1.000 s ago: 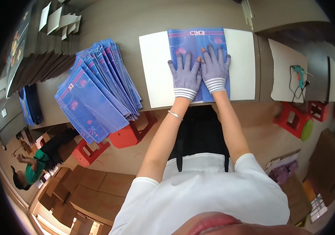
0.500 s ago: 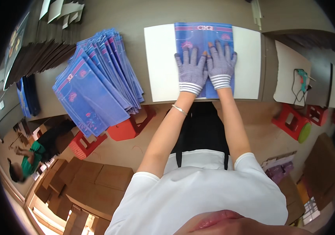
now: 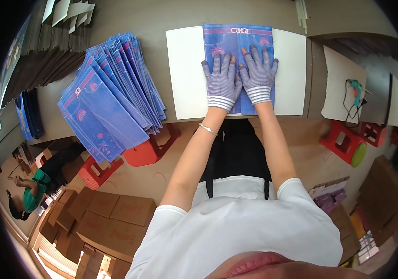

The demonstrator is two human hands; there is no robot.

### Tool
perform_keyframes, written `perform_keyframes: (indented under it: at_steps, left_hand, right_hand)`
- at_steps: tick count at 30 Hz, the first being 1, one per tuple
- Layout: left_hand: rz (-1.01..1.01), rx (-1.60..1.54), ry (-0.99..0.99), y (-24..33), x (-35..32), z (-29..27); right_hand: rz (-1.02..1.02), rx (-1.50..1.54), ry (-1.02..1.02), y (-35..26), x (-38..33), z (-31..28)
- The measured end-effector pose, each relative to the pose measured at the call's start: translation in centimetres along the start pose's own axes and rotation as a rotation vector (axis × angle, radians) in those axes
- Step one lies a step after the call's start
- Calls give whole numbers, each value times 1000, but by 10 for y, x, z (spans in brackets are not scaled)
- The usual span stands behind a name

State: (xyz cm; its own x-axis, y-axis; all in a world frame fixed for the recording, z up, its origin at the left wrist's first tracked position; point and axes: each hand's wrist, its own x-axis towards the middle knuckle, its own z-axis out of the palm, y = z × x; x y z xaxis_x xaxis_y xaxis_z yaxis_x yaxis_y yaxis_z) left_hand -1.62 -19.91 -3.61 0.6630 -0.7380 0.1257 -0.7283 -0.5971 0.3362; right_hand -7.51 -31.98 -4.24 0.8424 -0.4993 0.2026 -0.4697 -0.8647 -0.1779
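A flat blue printed paper bag (image 3: pixel 236 39) lies on a white sheet (image 3: pixel 186 69) at the table's near edge. My left hand (image 3: pixel 221 83) and my right hand (image 3: pixel 258 72), both in striped grey gloves, press flat on the bag side by side, fingers spread, holding nothing. A fanned stack of the same blue bags (image 3: pixel 110 95) lies on the table to the left of the white sheet.
Dark flat stacks (image 3: pixel 36 56) sit far left. A glue gun (image 3: pixel 356 88) rests on a white board at right. Red stools (image 3: pixel 150 149) stand under the table. Cardboard boxes (image 3: pixel 115 214) lie on the floor, and another person (image 3: pixel 29 193) sits lower left.
Both hands have stayed flat on the blue bag, shifting slightly across it. The view has drifted a little; nothing else moved.
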Motion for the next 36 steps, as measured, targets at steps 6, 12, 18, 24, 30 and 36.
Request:
perform_keyframes:
  at_steps: [6, 12, 18, 24, 30, 36]
  left_hand:
    - [13, -27, 12, 0, -1, -1]
    - [13, -12, 19, 0, -2, 0]
    - [13, 13, -1, 1, -1, -1]
    - [14, 4, -15, 0, 0, -1]
    - [37, 47, -67, 1, 2, -3]
    - [157, 89, -195, -10, 11, -17]
  right_hand:
    - [-6, 13, 7, -1, 1, -1]
    - [6, 10, 14, -2, 0, 1]
    - [22, 11, 10, -2, 0, 3]
    - [-6, 4, -52, 2, 2, 3]
    - [-84, 28, -88, 3, 5, 0]
    - [-70, 17, -122, 3, 4, -5]
